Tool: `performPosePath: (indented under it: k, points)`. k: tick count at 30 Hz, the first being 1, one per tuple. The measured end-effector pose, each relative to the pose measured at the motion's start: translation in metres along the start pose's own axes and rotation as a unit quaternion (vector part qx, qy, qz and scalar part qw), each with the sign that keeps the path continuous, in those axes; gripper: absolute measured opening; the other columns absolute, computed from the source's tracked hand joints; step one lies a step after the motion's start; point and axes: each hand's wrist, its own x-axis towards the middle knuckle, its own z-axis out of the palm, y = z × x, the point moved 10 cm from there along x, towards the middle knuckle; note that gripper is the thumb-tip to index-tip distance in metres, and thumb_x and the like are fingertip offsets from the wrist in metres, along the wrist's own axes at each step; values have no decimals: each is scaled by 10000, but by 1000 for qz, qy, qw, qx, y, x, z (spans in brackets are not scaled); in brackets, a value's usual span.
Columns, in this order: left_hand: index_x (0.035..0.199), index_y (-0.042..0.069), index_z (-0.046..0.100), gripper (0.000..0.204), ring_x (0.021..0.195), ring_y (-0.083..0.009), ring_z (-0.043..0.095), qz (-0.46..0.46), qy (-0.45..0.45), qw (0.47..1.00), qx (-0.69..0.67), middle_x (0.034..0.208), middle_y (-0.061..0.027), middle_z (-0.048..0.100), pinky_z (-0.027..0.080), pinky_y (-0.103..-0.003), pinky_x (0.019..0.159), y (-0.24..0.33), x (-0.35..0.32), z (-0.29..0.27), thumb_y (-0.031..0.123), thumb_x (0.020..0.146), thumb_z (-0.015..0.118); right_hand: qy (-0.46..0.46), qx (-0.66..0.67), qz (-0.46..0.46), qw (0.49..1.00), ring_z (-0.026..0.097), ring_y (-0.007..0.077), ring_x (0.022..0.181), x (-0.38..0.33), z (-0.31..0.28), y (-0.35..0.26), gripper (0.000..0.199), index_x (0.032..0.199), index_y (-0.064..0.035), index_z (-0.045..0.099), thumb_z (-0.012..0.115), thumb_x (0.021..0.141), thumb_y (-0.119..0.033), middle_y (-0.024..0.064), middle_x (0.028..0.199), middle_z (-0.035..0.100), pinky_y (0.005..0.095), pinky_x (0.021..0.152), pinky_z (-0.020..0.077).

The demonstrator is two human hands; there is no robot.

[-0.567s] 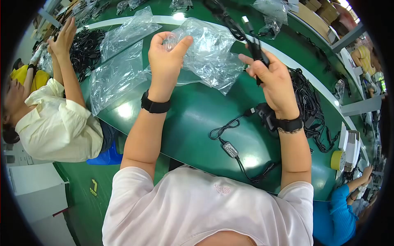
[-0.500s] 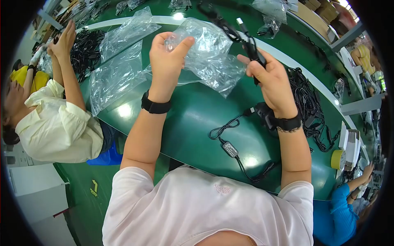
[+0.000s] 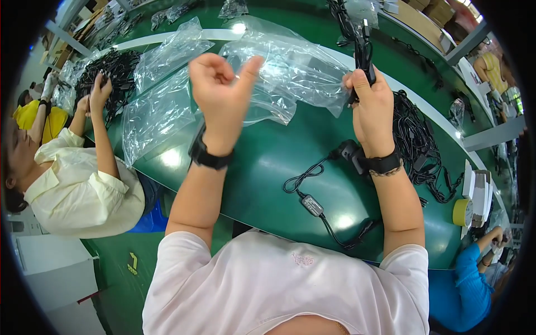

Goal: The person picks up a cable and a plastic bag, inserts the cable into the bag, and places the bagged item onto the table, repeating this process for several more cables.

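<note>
My right hand (image 3: 371, 106) is closed around a folded bundle of black cable (image 3: 363, 53), held upright with a metal plug at its top. The right edge of a clear plastic bag (image 3: 301, 64) meets the fingertips of that hand; I cannot tell whether they pinch it. My left hand (image 3: 220, 97), slightly blurred, is in front of the bag's left end. Its fingers are half curled and its thumb stands apart, with nothing visible between them. Below my right wrist, a black USB cable with a small inline box (image 3: 312, 205) lies on the green table (image 3: 262, 184).
More clear bags (image 3: 159, 114) lie to the left. A heap of black cables (image 3: 416, 137) lies right of my right hand, near a yellow tape roll (image 3: 462, 212) and a white open box (image 3: 480, 192). A co-worker (image 3: 84, 178) sits at left beside another cable heap (image 3: 120, 70).
My left hand has shifted slightly left. The bag now stretches farther right, to my right hand, and the cable bundle has swung more upright. The left co-worker's hands have lowered towards the cable heap.
</note>
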Motion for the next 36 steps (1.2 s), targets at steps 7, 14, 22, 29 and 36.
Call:
performPosePath:
  k: [7, 14, 22, 29, 36]
  points:
    - [853, 44, 561, 347, 626, -248, 507, 240, -159, 928, 237, 708, -66, 537, 427, -323, 612, 74, -61, 74, 138, 584, 757, -12, 3, -52, 999, 473, 57, 697, -24, 20, 4, 232, 1032, 8, 512, 535, 880, -166, 13, 823, 568, 174, 572, 352]
    - [718, 29, 590, 51, 644, -291, 520, 175, -144, 933, 278, 656, -117, 544, 442, -376, 602, 21, -38, 49, 29, 673, 613, -23, -120, -67, 990, 478, 68, 731, -9, 11, -12, 341, 1167, 38, 476, 520, 867, -118, 45, 868, 573, 187, 683, 386]
    - [766, 31, 637, 94, 609, -208, 559, 131, -117, 950, 257, 652, -82, 574, 451, -305, 564, 13, -18, 23, 64, 685, 669, -229, -392, -115, 883, 448, 71, 715, -29, 26, -52, 378, 1179, -12, 507, 526, 802, -32, 7, 827, 542, 191, 646, 379]
    - [777, 21, 641, 94, 563, -152, 538, 104, -103, 969, 199, 647, -65, 579, 438, -248, 517, 14, -16, 19, 80, 712, 673, -183, -468, -149, 851, 513, 164, 762, -20, 21, -53, 394, 1171, -17, 498, 544, 780, -12, 92, 900, 576, 270, 726, 412]
    - [732, 45, 631, 54, 579, -224, 534, -5, -106, 982, 158, 602, -66, 562, 433, -331, 554, -3, -15, 16, 94, 718, 648, -214, -552, -253, 766, 491, 320, 788, -40, 48, -67, 476, 1155, -56, 488, 576, 703, 68, 153, 845, 491, 331, 725, 415]
